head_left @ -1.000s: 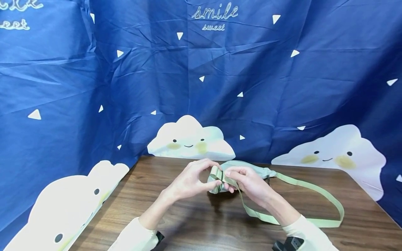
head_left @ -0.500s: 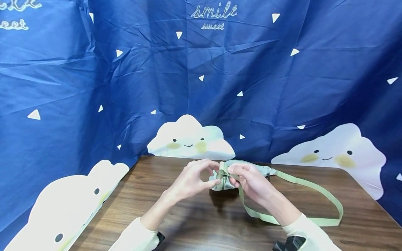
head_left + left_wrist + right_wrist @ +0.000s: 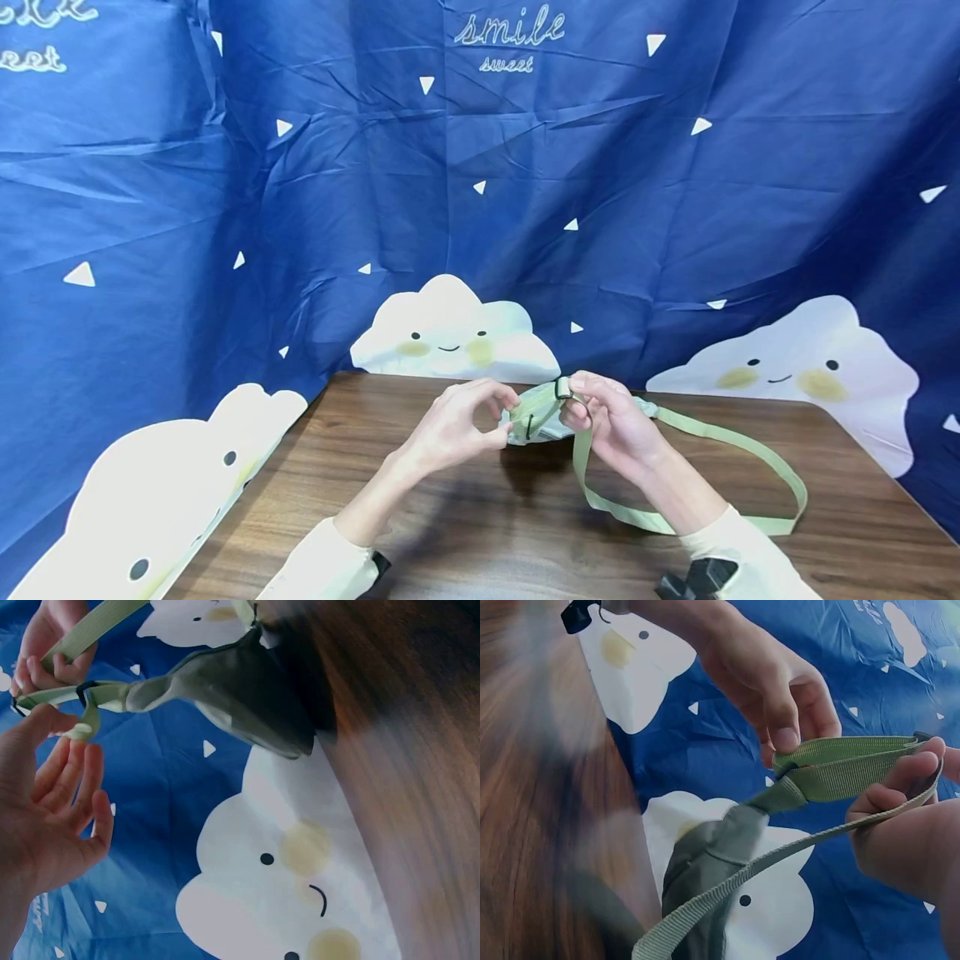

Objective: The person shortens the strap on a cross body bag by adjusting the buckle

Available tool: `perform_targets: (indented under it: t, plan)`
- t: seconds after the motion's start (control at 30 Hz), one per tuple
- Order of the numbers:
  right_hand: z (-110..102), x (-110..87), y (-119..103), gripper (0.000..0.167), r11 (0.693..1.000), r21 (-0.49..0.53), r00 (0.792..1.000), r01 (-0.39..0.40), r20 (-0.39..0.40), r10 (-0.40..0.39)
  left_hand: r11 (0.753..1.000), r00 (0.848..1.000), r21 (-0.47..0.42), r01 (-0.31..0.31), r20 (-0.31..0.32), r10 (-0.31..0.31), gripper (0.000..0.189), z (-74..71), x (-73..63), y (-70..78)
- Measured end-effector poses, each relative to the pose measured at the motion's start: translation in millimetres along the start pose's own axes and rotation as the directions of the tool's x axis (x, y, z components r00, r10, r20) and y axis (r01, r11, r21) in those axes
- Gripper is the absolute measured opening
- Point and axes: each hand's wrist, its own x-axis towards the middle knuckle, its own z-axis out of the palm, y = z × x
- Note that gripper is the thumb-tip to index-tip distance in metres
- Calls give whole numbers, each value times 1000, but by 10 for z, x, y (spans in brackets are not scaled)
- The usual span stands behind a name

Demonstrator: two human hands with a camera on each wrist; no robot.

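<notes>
A small grey-green sling bag (image 3: 232, 686) hangs by one end from its pale green webbing strap (image 3: 750, 446), close over the table. My left hand (image 3: 461, 425) pinches a fold of the strap between thumb and fingertips, beside the dark ring (image 3: 86, 691) at the bag's end. To the right and a little higher, my right hand (image 3: 618, 425) pinches the strap at its black slider buckle (image 3: 563, 388). In the right wrist view a doubled length of webbing (image 3: 840, 769) spans the two hands. A loose run of strap drops from my right hand.
The brown wooden table (image 3: 450, 533) lies under both forearms. A blue cloth (image 3: 525, 167) with white triangles and smiling clouds hangs behind and to the sides. The strap's long loop curves over the table at the right.
My right hand has moved up and right with the slider, away from the ring. The doubled strap between the hands has opened out longer. My left hand stays in nearly the same place.
</notes>
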Motion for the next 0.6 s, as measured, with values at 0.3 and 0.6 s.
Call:
perform_targets:
  t: [0.3, 0.6]
  plan:
    - [18, 7, 77, 23, 977, -200, 990, -70, -130, 45, 1000, 997, 6, 0, 74, 0, 40, -4, -12, -11]
    - [76, 20, 190, 22, 914, -400, 998, -63, -8, 65, 982, 991, -136, -130, -12, 130, 39, -12, 36, 103]
